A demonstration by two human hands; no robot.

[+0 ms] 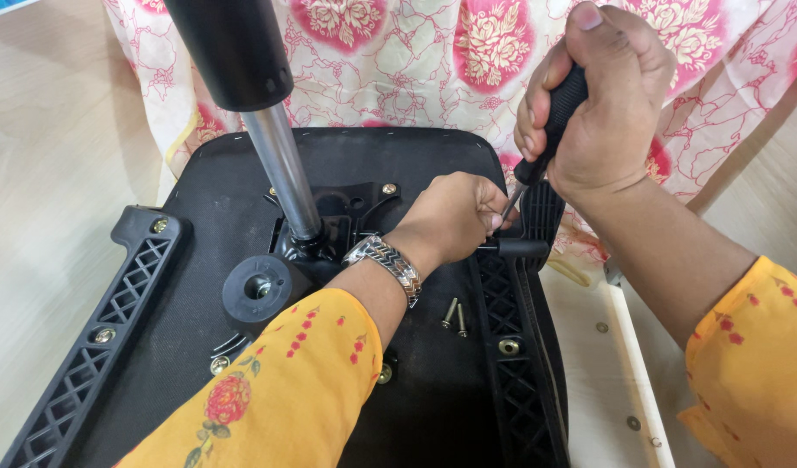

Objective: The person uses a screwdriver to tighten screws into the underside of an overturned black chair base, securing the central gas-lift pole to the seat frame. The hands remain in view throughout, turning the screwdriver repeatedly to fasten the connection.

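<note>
Over the upturned chair seat, right hand fingers clenched round screwdriver, left hand pinching its tip

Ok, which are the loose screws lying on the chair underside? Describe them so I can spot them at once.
Start at the black upturned chair seat with its shiny metal column. Look just right of the left hand's silver wristwatch, beside the black lattice armrest bracket. The two brass-coloured loose screws lie there flat on their sides, unlike the driven-in bolts around them.
</note>
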